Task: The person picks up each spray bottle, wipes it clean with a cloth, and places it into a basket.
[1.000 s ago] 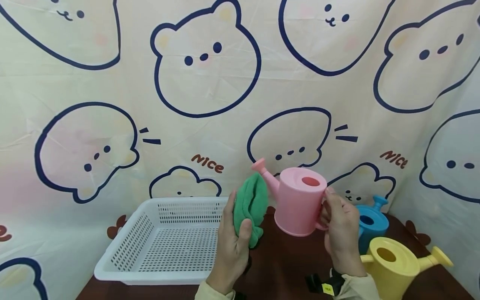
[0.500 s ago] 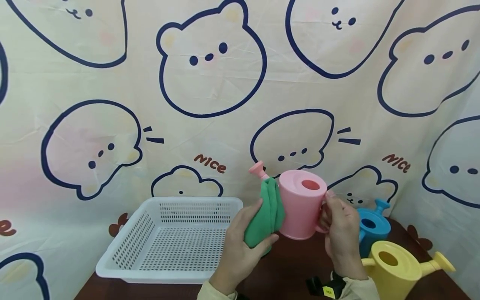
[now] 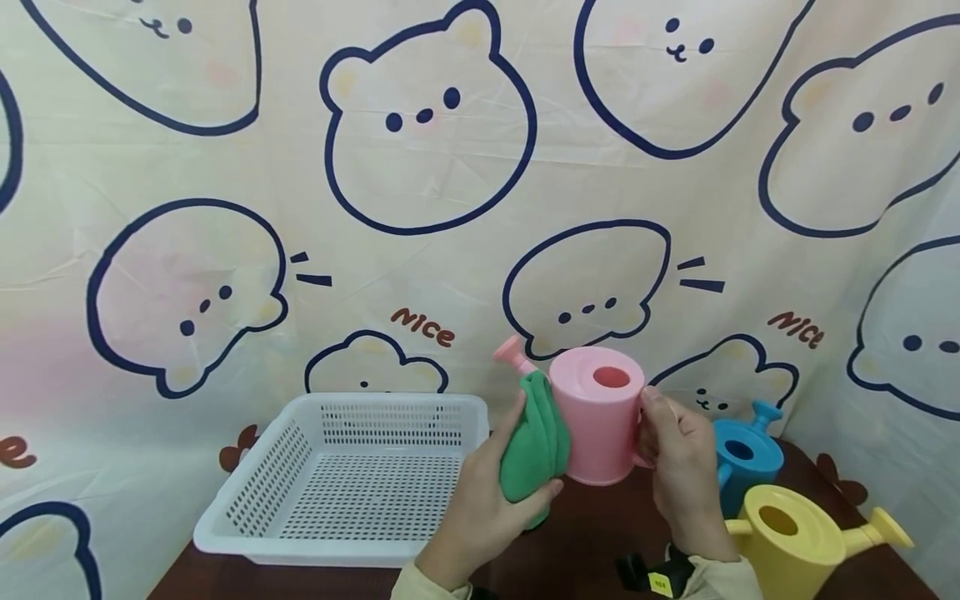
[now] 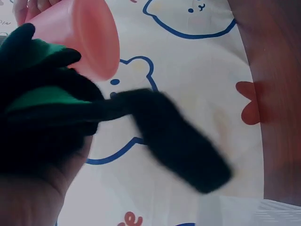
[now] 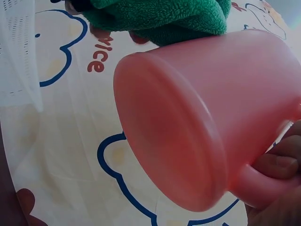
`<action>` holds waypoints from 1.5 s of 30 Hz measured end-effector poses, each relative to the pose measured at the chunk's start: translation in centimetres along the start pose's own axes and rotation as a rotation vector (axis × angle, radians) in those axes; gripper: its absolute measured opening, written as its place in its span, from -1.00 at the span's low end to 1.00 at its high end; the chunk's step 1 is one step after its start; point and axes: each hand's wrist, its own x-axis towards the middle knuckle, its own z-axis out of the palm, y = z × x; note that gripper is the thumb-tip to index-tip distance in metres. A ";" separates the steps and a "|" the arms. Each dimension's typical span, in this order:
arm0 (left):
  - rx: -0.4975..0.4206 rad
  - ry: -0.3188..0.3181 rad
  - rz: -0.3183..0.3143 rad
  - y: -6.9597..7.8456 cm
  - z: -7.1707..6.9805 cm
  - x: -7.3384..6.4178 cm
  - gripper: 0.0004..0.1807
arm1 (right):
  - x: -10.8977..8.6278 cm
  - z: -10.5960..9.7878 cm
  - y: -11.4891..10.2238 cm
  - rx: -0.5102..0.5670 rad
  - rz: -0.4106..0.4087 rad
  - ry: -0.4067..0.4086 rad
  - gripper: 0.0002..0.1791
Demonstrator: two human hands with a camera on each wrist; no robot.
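Note:
My right hand grips the handle of a pink watering can, held up above the brown table with its spout toward the left. In my left hand is a bunched green cloth, which lies against the spout side of the can. The right wrist view shows the can's round base and the fuzzy cloth pressed along its wall, with fingers curled on the handle. In the left wrist view, the pink can is beyond the cloth, and a dark strap blocks much of the hand.
A white perforated basket stands on the table at the left. To the right are a blue watering can and, nearer, a yellow watering can. A cartoon-printed curtain closes off the back and right side.
My left hand has moved right, bringing the green cloth from beside the spout onto the pink can's side. The can has dropped slightly, still in my right hand.

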 end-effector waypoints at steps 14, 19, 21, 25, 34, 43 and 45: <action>0.034 0.084 0.074 0.4 -0.1 0.0 0.15 | -0.3 0.5 0.0 -0.015 -0.004 -0.008 -0.42; 0.091 0.152 0.117 0.4 0.0 0.0 0.19 | -0.3 0.5 0.1 -0.019 -0.005 -0.026 -0.42; 0.108 0.169 0.130 0.4 0.1 0.0 0.19 | -0.3 0.6 0.2 -0.011 -0.021 -0.036 -0.43; 0.109 0.156 0.134 0.3 0.0 0.0 0.15 | -0.3 0.6 0.4 0.008 -0.038 -0.038 -0.44; 0.107 0.063 0.155 0.0 0.0 -0.2 0.12 | -0.2 0.7 0.1 0.016 0.022 0.018 -0.40; 0.084 -0.004 0.072 0.4 0.7 -0.4 0.21 | -0.2 0.4 0.1 0.080 -0.001 0.054 -0.40; 0.090 -0.014 0.079 0.5 0.8 -0.4 0.20 | -0.1 0.4 0.1 0.099 -0.015 0.058 -0.40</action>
